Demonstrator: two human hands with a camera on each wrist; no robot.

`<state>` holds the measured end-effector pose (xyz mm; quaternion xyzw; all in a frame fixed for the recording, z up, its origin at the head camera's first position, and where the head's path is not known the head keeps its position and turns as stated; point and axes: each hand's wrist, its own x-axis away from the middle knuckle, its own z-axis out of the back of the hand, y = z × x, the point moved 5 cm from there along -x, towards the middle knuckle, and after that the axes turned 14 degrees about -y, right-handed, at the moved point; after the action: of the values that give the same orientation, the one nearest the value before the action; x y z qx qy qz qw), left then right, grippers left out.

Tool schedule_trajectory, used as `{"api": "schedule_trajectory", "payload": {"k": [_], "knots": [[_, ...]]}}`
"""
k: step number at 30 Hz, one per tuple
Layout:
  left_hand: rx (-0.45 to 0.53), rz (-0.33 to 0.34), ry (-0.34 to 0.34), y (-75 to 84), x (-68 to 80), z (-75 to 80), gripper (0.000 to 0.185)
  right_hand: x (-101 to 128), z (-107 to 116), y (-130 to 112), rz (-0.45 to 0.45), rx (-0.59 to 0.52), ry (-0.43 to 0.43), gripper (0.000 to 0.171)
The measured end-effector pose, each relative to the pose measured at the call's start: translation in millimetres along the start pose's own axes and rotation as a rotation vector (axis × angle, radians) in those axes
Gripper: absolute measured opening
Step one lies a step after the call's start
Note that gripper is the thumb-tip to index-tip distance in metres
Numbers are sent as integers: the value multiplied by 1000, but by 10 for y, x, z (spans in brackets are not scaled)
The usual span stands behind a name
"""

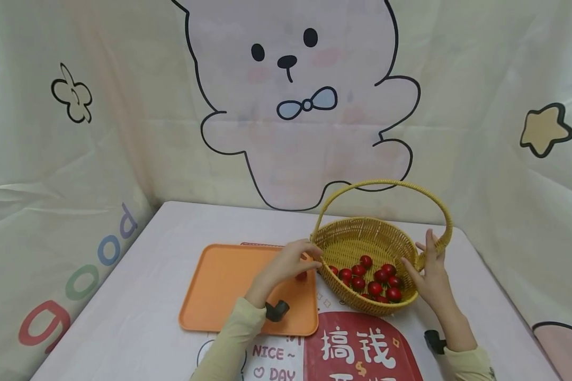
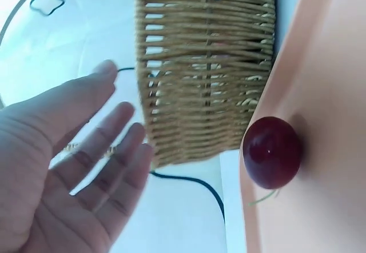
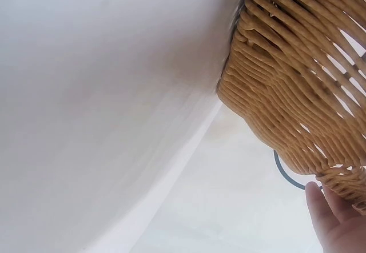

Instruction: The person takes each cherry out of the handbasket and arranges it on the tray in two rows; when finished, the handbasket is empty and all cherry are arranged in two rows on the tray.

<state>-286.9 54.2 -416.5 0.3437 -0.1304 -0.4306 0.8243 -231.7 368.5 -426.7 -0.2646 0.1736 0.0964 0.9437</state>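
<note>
My left hand (image 1: 286, 263) hovers between an orange tray (image 1: 214, 288) and the left rim of a yellow wicker basket (image 1: 362, 233). Its thumb and fingers are spread, with nothing between them in the left wrist view. A dark red cherry (image 2: 273, 153) with a green stem lies on the tray, near the edge facing the basket. Several red cherries (image 1: 374, 288) lie inside the basket, mostly towards its near side. My right hand (image 1: 434, 280) touches the basket's right side, fingers extended by the handle (image 1: 386, 182) base and thumb at the rim.
The basket and tray stand side by side on a white table (image 1: 138, 296). A printed mat (image 1: 362, 349) with red and white lettering extends in front of and under them. Cloth walls with cartoon drawings enclose the table at the back and sides.
</note>
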Motion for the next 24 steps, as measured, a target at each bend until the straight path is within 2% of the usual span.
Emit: {"api": "schedule_trajectory", "payload": {"k": [5, 13, 19, 24], "knots": [[-49, -34, -12, 90, -162, -18, 25, 1, -3, 10, 6, 10, 2, 100], [-113, -78, -126, 98, -418, -74, 26, 8, -5, -4, -1, 2, 1, 100], [-133, -44, -242, 46, -623, -98, 31, 4, 6, -32, 11, -2, 13, 100], [-132, 4, -327, 23, -723, -122, 31, 9, 7, -26, 10, 0, 12, 100]]}}
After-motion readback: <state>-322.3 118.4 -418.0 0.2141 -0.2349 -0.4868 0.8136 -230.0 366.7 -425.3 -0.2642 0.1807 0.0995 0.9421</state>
